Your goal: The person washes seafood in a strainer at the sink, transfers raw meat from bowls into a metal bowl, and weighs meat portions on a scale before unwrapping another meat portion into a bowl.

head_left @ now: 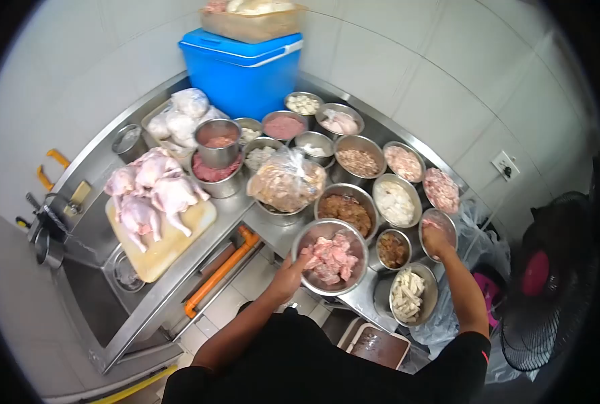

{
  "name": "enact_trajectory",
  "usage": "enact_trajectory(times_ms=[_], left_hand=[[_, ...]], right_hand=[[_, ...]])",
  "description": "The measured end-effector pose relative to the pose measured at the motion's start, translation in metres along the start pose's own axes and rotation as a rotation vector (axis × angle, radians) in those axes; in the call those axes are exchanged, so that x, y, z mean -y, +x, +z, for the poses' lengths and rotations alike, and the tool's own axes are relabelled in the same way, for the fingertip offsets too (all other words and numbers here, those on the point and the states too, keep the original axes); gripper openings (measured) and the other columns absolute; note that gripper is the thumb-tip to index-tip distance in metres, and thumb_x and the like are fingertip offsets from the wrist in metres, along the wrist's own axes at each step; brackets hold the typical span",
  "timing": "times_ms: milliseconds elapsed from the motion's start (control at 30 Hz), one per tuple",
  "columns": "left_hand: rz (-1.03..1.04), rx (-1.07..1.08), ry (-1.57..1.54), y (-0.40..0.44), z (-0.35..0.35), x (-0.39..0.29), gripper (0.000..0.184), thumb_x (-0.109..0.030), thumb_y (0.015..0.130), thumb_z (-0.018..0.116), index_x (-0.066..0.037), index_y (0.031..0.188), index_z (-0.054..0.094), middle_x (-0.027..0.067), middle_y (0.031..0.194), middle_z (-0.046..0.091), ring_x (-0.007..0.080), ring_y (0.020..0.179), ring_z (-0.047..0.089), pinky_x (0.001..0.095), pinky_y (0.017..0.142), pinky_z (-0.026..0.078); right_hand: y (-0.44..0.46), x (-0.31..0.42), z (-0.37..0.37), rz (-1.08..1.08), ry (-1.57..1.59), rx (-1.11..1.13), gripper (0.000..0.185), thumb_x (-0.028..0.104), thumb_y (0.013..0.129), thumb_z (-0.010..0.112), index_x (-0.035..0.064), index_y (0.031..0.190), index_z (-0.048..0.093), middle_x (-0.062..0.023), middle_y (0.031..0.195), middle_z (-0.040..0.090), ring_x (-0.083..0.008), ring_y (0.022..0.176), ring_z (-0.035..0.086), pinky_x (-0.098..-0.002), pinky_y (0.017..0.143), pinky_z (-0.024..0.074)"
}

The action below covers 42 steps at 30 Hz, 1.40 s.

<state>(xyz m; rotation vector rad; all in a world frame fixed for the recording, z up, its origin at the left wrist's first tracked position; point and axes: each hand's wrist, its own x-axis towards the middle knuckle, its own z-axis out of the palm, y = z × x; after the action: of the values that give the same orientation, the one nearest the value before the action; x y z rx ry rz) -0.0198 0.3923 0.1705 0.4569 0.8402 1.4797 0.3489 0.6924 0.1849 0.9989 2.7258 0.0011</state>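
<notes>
My left hand point(288, 277) grips the near-left rim of a metal bowl point(361, 269), thumb over the edge. Raw pink meat pieces point(331, 258) lie in that bowl. On the right, my right hand point(437, 241) reaches into a smaller metal container point(451, 229) with pink contents; its fingertips are hidden there. Just below it stands a pot of pale cut strips point(408, 295). Between my two hands is a small pot of brownish chunks point(392, 249). Behind the left-hand bowl sits a container of brown marinated meat point(346, 212).
Several metal pots of meat crowd the steel counter, with a bagged portion point(288, 180) on one. Plucked chickens point(153, 192) lie on a cutting board point(202, 219) by a sink point(91, 303). A blue cooler point(239, 77) stands behind; a fan point(549, 289) is at right.
</notes>
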Motion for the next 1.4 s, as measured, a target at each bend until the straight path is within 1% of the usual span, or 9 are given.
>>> enact_trajectory(times_ms=[67,167,333,433,667,800,1033,1200,1400], left_hand=[[-0.004,-0.026,0.058,0.0,-0.001,-0.001,0.045,-0.029,0.099,0.042,0.001,0.132,0.036,0.0096,0.125,0.049,0.0167,0.114,0.046,0.0308,0.1,0.036],[0.034,-0.055,0.076,-0.004,0.007,-0.006,0.041,-0.032,0.098,0.042,-0.001,0.124,0.047,0.0075,0.119,0.055,0.0165,0.106,0.054,0.033,0.093,0.042],[0.003,-0.025,0.066,0.0,0.004,-0.004,0.041,-0.03,0.099,0.039,-0.001,0.128,0.042,0.012,0.122,0.053,0.0217,0.111,0.054,0.0364,0.096,0.043],[0.023,-0.064,0.084,-0.002,0.006,-0.002,0.041,-0.03,0.099,0.038,-0.001,0.127,0.042,0.0124,0.122,0.053,0.0222,0.111,0.054,0.0364,0.095,0.044],[-0.052,-0.018,0.007,-0.009,0.017,-0.009,0.041,-0.033,0.098,0.04,-0.003,0.127,0.042,0.0101,0.122,0.053,0.0197,0.107,0.056,0.0346,0.087,0.049],[-0.042,-0.035,0.059,-0.012,0.021,-0.009,0.04,-0.033,0.098,0.039,-0.006,0.128,0.042,0.0102,0.123,0.054,0.0211,0.107,0.058,0.038,0.085,0.052],[-0.033,-0.074,0.046,-0.015,0.013,0.003,0.038,-0.031,0.098,0.041,-0.005,0.126,0.044,0.0086,0.118,0.056,0.0189,0.105,0.057,0.0346,0.088,0.048],[0.023,-0.047,0.07,-0.023,0.017,-0.003,0.042,-0.029,0.098,0.043,-0.001,0.129,0.041,0.008,0.123,0.05,0.0159,0.112,0.049,0.0323,0.096,0.04],[0.019,-0.062,0.067,-0.023,0.01,-0.001,0.039,-0.031,0.098,0.041,-0.004,0.126,0.045,0.0088,0.117,0.055,0.0174,0.108,0.054,0.0343,0.092,0.046]], right_hand=[[-0.005,0.002,0.002,0.083,-0.029,-0.211,0.017,0.009,0.07,0.053,-0.0008,0.077,0.065,-0.024,0.088,0.063,-0.0395,0.082,0.061,-0.045,0.073,0.0475],[-0.006,0.0,-0.001,0.019,0.035,-0.244,0.018,0.008,0.073,0.05,-0.0023,0.08,0.063,-0.0242,0.089,0.063,-0.0407,0.084,0.061,-0.047,0.076,0.0472],[-0.01,0.003,-0.007,0.207,-0.076,-0.058,0.018,0.01,0.076,0.053,0.0024,0.087,0.064,-0.0235,0.105,0.058,-0.0401,0.089,0.06,-0.0473,0.08,0.0467],[-0.02,0.025,-0.027,0.228,0.183,-0.252,0.02,0.005,0.072,0.054,-0.0009,0.089,0.063,-0.0227,0.102,0.06,-0.039,0.094,0.058,-0.0452,0.081,0.0461],[-0.017,0.015,-0.011,0.285,0.152,-0.325,0.022,0.01,0.078,0.054,0.0062,0.097,0.063,-0.0219,0.113,0.056,-0.0399,0.092,0.059,-0.0458,0.081,0.047],[-0.018,0.014,-0.025,0.186,0.083,-0.025,0.019,0.012,0.078,0.054,0.0048,0.093,0.063,-0.0235,0.1,0.062,-0.0398,0.088,0.061,-0.0453,0.079,0.0484],[-0.004,0.015,-0.008,0.164,0.014,-0.229,0.019,0.007,0.077,0.05,-0.0001,0.088,0.063,-0.025,0.095,0.062,-0.0389,0.086,0.062,-0.0436,0.077,0.0496],[-0.003,0.019,-0.013,0.188,-0.084,-0.143,0.021,0.006,0.075,0.049,-0.005,0.086,0.063,-0.025,0.093,0.063,-0.0385,0.084,0.062,-0.0444,0.077,0.0499],[0.003,0.006,0.004,0.198,-0.111,-0.115,0.022,0.006,0.078,0.047,-0.0039,0.09,0.063,-0.0243,0.093,0.063,-0.0377,0.083,0.063,-0.0446,0.077,0.0499]])
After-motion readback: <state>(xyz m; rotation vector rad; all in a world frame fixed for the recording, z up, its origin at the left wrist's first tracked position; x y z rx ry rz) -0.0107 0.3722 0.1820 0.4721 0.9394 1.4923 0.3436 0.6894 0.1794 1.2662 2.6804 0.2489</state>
